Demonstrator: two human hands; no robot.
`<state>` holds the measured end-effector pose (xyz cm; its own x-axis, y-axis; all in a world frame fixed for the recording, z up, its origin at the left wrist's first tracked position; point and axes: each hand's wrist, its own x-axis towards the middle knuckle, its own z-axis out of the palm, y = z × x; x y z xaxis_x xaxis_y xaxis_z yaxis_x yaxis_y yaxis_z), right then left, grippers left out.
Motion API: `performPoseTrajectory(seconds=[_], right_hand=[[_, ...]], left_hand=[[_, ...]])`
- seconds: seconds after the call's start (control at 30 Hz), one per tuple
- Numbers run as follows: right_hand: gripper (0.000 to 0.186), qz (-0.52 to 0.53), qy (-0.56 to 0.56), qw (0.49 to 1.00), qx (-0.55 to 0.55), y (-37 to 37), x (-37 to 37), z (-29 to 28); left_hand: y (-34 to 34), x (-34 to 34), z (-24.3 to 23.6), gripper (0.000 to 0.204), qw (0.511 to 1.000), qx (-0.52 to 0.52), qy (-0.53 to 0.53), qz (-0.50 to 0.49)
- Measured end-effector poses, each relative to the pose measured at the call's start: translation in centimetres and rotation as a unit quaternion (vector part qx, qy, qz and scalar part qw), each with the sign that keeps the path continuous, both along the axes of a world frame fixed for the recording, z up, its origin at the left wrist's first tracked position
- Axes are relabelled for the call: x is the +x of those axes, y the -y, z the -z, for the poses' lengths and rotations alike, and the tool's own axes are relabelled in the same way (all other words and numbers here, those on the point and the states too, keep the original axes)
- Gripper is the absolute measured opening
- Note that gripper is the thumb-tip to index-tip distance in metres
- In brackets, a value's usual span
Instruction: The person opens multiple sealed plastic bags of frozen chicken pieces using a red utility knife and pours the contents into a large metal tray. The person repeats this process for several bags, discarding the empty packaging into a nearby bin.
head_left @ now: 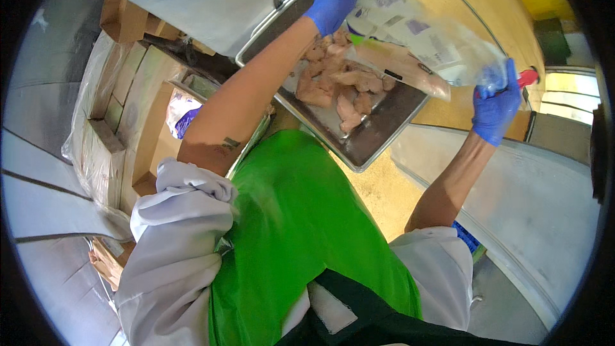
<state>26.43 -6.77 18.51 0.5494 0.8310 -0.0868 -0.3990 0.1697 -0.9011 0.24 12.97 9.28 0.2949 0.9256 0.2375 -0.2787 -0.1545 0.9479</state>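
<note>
A printed clear plastic bag is stretched over a metal sheet tray. Pale raw meat pieces, apparently chicken, lie heaped in the tray, and some still show through the bag's lower edge. My left hand, in a blue glove, grips the bag's left end above the tray's far left side. My right hand, also gloved in blue, is closed on the bag's crumpled right end, beyond the tray's right rim. A red-handled object shows right beside my right fingers; I cannot tell if they hold it.
Opened cardboard boxes with plastic wrap stand to the left, one containing a white and purple bag. A pale metal surface lies beyond the tray's left. A long white panel extends at the right. The floor is yellowish.
</note>
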Motion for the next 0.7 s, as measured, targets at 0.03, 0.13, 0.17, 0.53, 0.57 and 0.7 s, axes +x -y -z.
performPoseTrajectory(seconds=[0.03,0.13,0.17,0.53,0.57,0.7], right_hand=[[0.017,0.034,0.011,0.999,0.005,-0.4,0.5,-1.4],[0.019,0.138,0.019,0.99,0.019,-0.5,-0.5,-4.1],[0.02,0.144,0.004,0.989,0.028,-0.6,-2.8,-5.3],[0.015,-0.002,-0.159,0.987,-0.032,-0.9,-5.9,4.3],[0.014,0.006,-0.191,0.981,-0.027,-0.2,-7.3,3.8],[0.011,-0.114,-0.162,0.98,0.0,-1.8,-11.4,2.2]], left_hand=[[-0.9,0.5,-0.5,0.024,0.999,-0.038,0.031,0.023],[1.3,1.7,-7.9,0.028,0.996,-0.084,-0.013,0.016],[1.4,1.2,-9.0,0.033,0.996,-0.078,-0.047,0.005],[4.4,-6.3,1.3,0.022,0.986,-0.15,-0.069,-0.03],[4.6,-8.4,2.4,0.021,0.983,-0.184,-0.013,-0.008],[6.1,-14.4,5.9,0.03,0.978,-0.206,0.001,-0.034]])
